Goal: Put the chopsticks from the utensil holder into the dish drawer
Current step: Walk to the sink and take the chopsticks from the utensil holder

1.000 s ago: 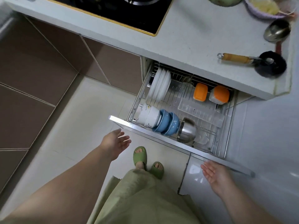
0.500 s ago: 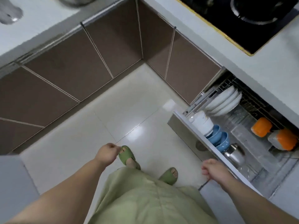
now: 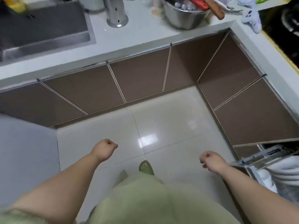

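Observation:
A perforated steel utensil holder stands on the white counter at the top, right of the sink; its top is cut off, so no chopsticks show. The dish drawer stays pulled out at the right edge, with white dishes partly in view. My left hand hangs over the floor in a loose fist, holding nothing. My right hand is also curled shut and holds nothing, just left of the drawer's front corner.
A steel sink sits top left. A metal bowl with utensils stands right of the holder. The black hob is top right. Brown cabinet doors line the corner. My green slipper is on the tiled floor.
The view has swung left from the open drawer to the counter corner with the sink and holder. Both hands went from open fingers to loose fists and moved away from the drawer.

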